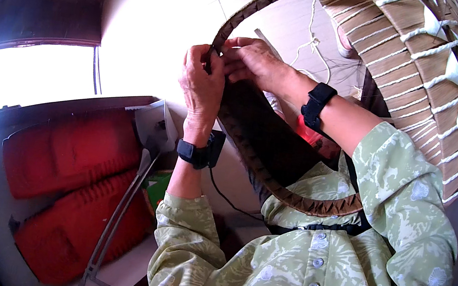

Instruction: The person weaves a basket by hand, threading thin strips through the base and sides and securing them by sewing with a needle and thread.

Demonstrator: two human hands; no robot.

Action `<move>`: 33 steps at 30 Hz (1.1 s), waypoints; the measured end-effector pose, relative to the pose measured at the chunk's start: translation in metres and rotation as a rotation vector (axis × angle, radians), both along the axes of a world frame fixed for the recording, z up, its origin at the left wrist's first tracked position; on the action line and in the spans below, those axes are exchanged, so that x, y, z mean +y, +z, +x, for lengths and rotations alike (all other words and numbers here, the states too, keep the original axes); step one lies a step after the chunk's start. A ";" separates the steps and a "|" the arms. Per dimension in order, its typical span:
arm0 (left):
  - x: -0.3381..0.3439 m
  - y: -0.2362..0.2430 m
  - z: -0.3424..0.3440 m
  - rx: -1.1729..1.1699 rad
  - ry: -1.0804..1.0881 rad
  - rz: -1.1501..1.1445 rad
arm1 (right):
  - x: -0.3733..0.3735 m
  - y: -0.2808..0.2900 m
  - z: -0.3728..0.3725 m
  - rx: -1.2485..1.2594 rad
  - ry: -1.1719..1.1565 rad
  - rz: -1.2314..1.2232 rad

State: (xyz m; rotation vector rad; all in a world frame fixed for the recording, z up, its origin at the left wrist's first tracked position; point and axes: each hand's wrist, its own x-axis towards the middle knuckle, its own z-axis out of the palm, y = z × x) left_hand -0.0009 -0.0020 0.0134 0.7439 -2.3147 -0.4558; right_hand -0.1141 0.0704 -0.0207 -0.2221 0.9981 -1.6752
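Observation:
A curved brown band of folded strip (pixel 319 206) loops up from my lap. Near its upper bend, my left hand (pixel 199 81) is closed on the band, thumb and index finger bent at it. My right hand (pixel 248 61) grips the same spot from the right, fingers curled; their tips and any small item between them are partly hidden. A large curved brown woven piece (pixel 405 79), laced with white cord, arches at the upper right beside my right arm. A loose white cord (pixel 311 44) hangs beyond my right hand.
Two red padded pieces (pixel 74 157) lie at the left, with a long thin metal tool (pixel 114 220) beside them and a green item (pixel 156 188) partly hidden. A black cable (pixel 222 197) runs from my left wrist. A bright opening (pixel 29 76) is at the far left.

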 end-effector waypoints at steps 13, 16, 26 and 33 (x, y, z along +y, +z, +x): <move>-0.003 0.005 0.000 0.063 0.103 0.339 | 0.002 0.010 0.015 0.870 -0.285 0.143; -0.001 0.001 -0.002 0.085 0.112 0.299 | -0.001 0.007 0.013 1.110 -0.351 0.132; -0.015 0.001 0.002 0.049 0.023 0.363 | -0.005 0.003 0.002 1.508 -0.371 0.020; -0.023 0.000 0.005 0.121 -0.107 0.562 | -0.012 0.005 0.003 1.594 -0.392 0.110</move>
